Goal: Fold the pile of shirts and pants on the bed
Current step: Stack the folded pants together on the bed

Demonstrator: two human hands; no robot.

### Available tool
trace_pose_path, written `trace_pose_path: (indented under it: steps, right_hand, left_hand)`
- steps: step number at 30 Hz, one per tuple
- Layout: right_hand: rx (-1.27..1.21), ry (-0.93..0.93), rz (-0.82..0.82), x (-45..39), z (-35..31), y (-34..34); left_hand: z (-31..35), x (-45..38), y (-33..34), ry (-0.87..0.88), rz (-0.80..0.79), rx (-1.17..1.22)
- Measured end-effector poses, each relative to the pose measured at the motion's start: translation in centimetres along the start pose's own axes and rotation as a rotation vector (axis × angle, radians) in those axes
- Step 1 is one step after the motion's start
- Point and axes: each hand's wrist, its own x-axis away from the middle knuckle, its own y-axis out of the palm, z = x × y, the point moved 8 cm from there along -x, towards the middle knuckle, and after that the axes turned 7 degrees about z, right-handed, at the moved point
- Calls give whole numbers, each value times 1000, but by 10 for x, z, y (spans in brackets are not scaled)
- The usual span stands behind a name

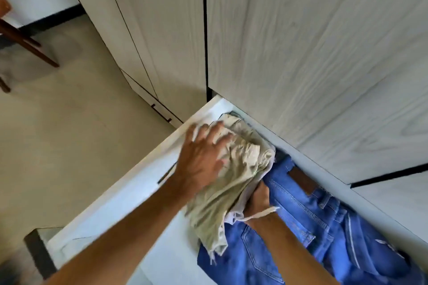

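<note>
A folded beige garment (240, 169) with a drawstring lies in an open white drawer (129, 196) of the wardrobe. My left hand (203, 152) lies flat on top of it, fingers spread. My right hand (259, 199) is tucked under the garment's right edge, fingers hidden by the cloth. Blue jeans (308, 220) with a brown leather patch lie in the drawer to the right, partly under the beige garment and my right forearm.
Pale wood-grain wardrobe doors (301, 41) rise right behind the drawer. Beige floor (69, 134) stretches to the left, with a dark wooden chair leg (27, 44) at far left. A dark object (39, 252) sits at the bottom left by the drawer front.
</note>
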Motion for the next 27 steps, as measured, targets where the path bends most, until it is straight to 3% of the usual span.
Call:
trace_pose_path:
  steps: [4,5,8,10,15,18,22,27]
  right_hand:
    - [-107,57,-43,0,9,2]
    - [-130,44,-128,3,5,8]
    - [-184,71,-377,28,7,31]
    - [-119,44,-443,31,13,35]
    - [119,-21,-166,-3,21,31]
    - [74,7,-196,-4,20,31]
    - [73,-6,-264,16,12,33]
    - [294,-53,-121,21,9,25]
  left_hand:
    - [16,38,90,-5,-353,214]
    - [16,47,103,-27,-406,226]
    - [10,55,114,-34,-321,226]
    - [6,54,116,-35,-315,223]
    - [3,51,121,-51,-366,247]
    - [5,53,121,-61,-385,282]
    - [9,65,114,-121,-428,519]
    - [27,95,93,-176,-486,603]
